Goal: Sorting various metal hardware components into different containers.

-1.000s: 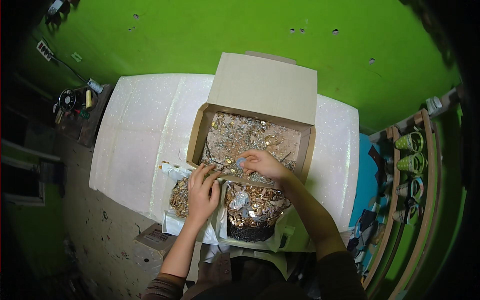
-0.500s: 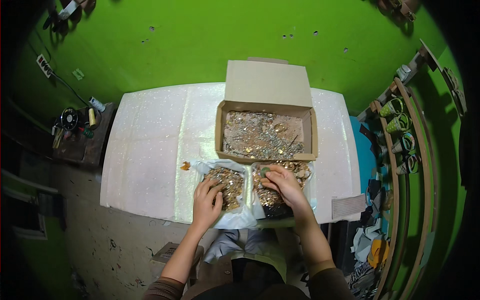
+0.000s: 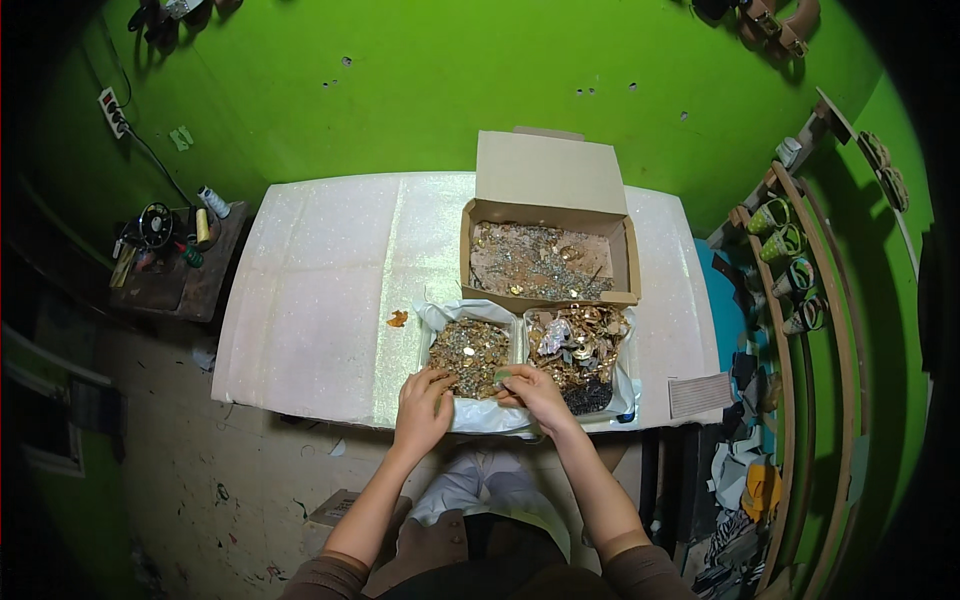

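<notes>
A plastic-lined tray of small gold and silver metal pieces (image 3: 468, 345) lies at the table's near edge. At its near left corner rests my left hand (image 3: 424, 412), fingers bent but apart, fingertips against the pieces and nothing seen in them. My right hand (image 3: 537, 398) is over the tray's near right side, thumb and fingers pinching a small green piece (image 3: 503, 376), whose kind I cannot make out. Right beside it stands a second lined tray with larger gold-coloured metal fittings (image 3: 590, 340), some pale scraps and a heap of black bits (image 3: 588, 397).
Behind the trays an open cardboard box (image 3: 549, 172) holds scattered metal bits. An orange-brown scrap (image 3: 397, 319) lies on the glittery white table cover (image 3: 310, 290), a ribbed grey piece (image 3: 700, 395) at the right corner. Sandals (image 3: 785, 243) hang on a rack at right.
My right hand has moved left and nearer me, from the right tray to the left one, carrying the green piece. My left hand stays at the left tray's near side. The view has shifted.
</notes>
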The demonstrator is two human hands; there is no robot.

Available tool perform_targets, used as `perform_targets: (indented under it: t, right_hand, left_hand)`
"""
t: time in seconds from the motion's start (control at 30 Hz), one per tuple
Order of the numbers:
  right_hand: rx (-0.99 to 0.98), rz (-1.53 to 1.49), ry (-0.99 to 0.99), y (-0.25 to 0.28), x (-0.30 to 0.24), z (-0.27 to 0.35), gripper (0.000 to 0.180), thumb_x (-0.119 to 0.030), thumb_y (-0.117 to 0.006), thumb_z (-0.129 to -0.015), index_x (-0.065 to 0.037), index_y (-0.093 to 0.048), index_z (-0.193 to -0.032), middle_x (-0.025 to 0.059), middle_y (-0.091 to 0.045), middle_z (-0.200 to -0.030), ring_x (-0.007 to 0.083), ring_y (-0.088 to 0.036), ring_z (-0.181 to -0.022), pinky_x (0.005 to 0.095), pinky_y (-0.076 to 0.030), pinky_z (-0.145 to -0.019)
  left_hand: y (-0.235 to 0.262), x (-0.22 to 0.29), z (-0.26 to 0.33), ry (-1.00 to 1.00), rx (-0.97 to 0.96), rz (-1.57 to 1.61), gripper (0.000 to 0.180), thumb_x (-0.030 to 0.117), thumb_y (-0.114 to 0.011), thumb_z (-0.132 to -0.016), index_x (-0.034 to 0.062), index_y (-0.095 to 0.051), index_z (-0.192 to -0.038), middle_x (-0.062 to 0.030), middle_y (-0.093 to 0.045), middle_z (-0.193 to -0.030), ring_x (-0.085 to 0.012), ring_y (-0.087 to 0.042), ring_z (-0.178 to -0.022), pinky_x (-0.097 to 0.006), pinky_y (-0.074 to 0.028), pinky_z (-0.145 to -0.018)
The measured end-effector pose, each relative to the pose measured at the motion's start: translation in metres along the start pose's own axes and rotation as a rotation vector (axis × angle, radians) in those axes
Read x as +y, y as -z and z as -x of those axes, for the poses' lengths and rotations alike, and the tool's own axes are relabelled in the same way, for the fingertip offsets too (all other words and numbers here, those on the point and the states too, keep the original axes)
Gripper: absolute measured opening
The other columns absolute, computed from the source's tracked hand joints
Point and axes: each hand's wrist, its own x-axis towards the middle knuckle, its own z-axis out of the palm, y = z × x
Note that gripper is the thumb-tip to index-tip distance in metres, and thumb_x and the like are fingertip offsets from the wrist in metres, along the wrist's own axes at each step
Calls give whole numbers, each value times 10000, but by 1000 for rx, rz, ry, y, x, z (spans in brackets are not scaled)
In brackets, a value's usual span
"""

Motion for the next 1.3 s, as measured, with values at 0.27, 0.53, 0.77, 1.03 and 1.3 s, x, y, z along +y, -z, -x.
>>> perform_targets:
  t: [0.27, 0.53, 0.77, 1.03, 1.3]
  right_hand:
    - [76, -30, 117, -17, -27, -10, 321, -51, -501, -863, 66, -464, -1160, 129, -593, -995, 148, -605, -868, 205, -504, -735]
    - [-91, -41, 278, -16, -22, 4, 351, -33, -471, -879, 74, -421, -1210, 167, -545, -1130, 213, -556, -1024, 265, -453, -877]
    - [51, 204, 317, 32, 1, 10, 268, -21, -475, -862, 64, -497, -1115, 150, -583, -1054, 183, -581, -967, 251, -458, -830]
    - [88, 934, 633, 15, -16, 4, 187, -69, -549, -787, 1, -604, -951, 150, -603, -893, 255, -603, -792, 302, -475, -697]
    - [-59, 1150, 813, -6, -14, -40, 207, -69, -533, -779, -5, -579, -970, 159, -566, -918, 336, -553, -860, 369, -450, -768]
  left_hand:
    - [-7, 15, -1, 12, -10, 10, 218, 105, -536, -774, 38, -598, -972, -115, -537, -1062, -307, -451, -1070, -409, -331, -937]
    - [-11, 23, 8, 74, 46, 35, 223, 109, -534, -776, 37, -597, -977, -124, -533, -1058, -298, -460, -1056, -401, -331, -942]
    - [-20, 30, 17, 59, 61, -23, 228, 116, -537, -773, 39, -599, -978, -123, -533, -1057, -299, -467, -1056, -405, -323, -956]
    - [-35, 16, -13, 21, 117, -328, 269, 136, -552, -758, 30, -586, -1003, -171, -485, -1124, -364, -369, -1158, -479, -242, -1003]
    - [-50, -7, -49, 36, 87, -581, 236, 169, -585, -748, 25, -612, -932, -174, -464, -1128, -362, -322, -1199, -511, -169, -1033]
